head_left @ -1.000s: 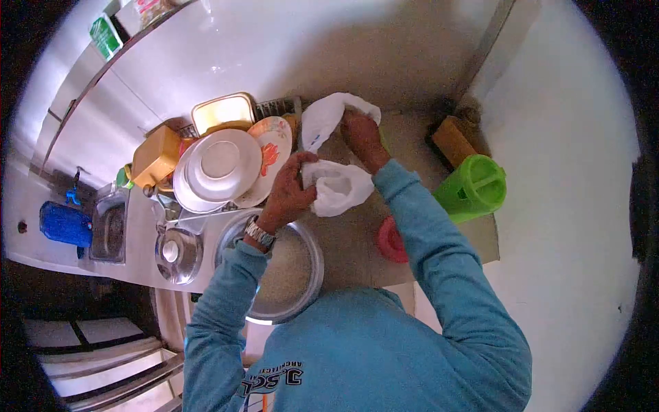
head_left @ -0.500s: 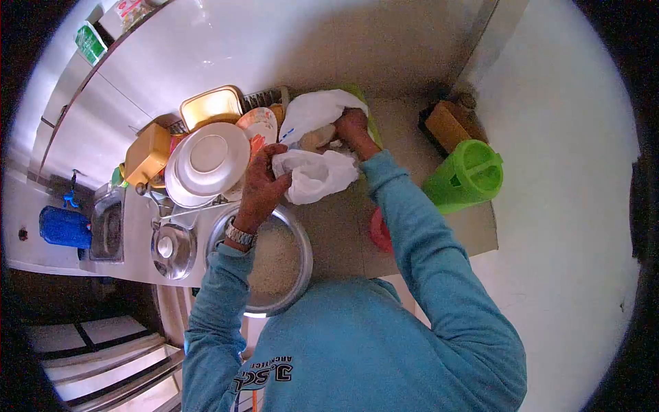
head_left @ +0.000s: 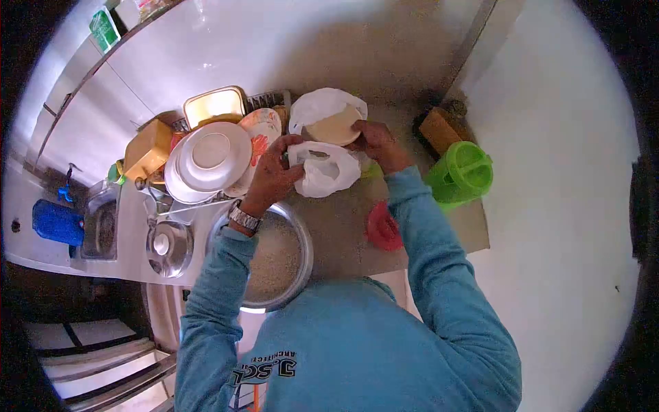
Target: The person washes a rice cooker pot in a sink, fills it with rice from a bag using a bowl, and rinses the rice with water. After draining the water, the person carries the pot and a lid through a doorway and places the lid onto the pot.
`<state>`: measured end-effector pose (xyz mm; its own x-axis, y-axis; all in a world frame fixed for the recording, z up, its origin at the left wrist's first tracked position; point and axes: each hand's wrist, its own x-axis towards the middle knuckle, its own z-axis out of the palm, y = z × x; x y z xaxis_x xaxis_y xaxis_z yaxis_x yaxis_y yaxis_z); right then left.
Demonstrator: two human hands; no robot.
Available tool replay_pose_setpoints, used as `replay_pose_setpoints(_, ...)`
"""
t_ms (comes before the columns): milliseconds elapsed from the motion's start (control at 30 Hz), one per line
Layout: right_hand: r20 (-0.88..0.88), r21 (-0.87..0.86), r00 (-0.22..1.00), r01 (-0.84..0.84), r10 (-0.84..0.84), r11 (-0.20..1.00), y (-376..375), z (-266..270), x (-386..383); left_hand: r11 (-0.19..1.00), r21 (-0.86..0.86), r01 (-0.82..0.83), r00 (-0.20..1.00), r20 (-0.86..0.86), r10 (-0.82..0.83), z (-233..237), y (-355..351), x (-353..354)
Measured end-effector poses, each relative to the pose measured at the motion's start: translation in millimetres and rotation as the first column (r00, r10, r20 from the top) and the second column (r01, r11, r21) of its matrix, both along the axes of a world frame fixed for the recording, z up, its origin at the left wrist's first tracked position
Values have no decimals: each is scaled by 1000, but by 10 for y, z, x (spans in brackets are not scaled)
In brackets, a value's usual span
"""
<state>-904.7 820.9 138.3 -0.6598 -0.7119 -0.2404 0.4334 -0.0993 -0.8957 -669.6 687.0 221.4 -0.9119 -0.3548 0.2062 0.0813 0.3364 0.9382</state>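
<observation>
A white plastic bag [head_left: 328,180] stands open on the counter, its near edge pinched in my left hand [head_left: 272,176]. Inside its mouth lies a pale, round, flat thing [head_left: 335,128], like a bowl or lid. My right hand [head_left: 377,144] grips the right edge of that pale thing. Below my left forearm, a large metal pot [head_left: 305,257] holds grain [head_left: 272,264] that looks like rice.
A dish rack with stacked white plates [head_left: 209,152] and a yellow container [head_left: 147,150] is at the left. A green pitcher [head_left: 461,172] stands at the right, a pink object [head_left: 384,226] near the front edge. A sink [head_left: 101,223] is far left.
My right hand has come out of the bag's mouth and moved right. The pale round thing now shows more fully, flat in the opening. More of the pink object is visible.
</observation>
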Motion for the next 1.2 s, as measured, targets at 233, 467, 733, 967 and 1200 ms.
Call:
replay_pose_setpoints(233, -59, 108, 998, 8, -1, 994, 538, 274, 64, 997, -63, 47, 999, 13, -46, -86, -230, 109)
replay_pose_setpoints(467, -669, 225, 721, -31, 177, 974, 761, 1093, 724, 933, -177, 312, 940, 200, -276, 66, -448, 48)
replay_pose_setpoints(733, -867, 375, 409, 159, 285, 913, 393, 1321, 2123, 813, -229, 535, 836, 5, -548, 226, -746, -92)
replay_pose_setpoints(967, -950, 233, -254, -195, 180, 953, 313, 686, 2352, 818, 421, 391, 880, 90, -466, 231, -718, -142)
replay_pose_setpoints(1200, -905, 332, 302, 63, 299, 941, 380, 870, 2423, 688, -632, 355, 817, -148, -557, 82, -832, -172)
